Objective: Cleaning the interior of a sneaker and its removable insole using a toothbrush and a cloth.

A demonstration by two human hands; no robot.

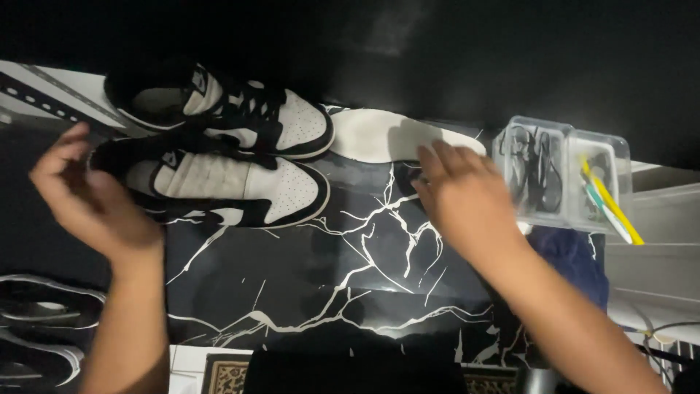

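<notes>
Now both hands are above a black table whose top has white veins like marble. The left hand is at the left edge of the table, raised a little, with the fingers loosely curled and the palm turned toward the shoes. It holds nothing; its fingertips are just beside the heel of the nearer shoe, but I cannot tell if they touch it. This nearer shoe is a black and white sneaker that lies on the table with its toe pointing to the right. Behind it, at the far edge, stands the second sneaker of the same colours, also with the toe to the right, and the two shoes are touching or almost touching along their sides.

The right hand is over the middle of the far part of the table, palm down and fingers stretched out flat. It grips nothing. Its fingertips reach to the near edge of a white insole, which lies flat at the far edge just to the right of the second sneaker's toe; part of the insole is in the shadow of the hand.

At the far right corner stands a clear plastic box with two compartments; one holds dark thin things, the other holds yellow and green sticks. A dark blue cloth lies under it near the right edge.
</notes>
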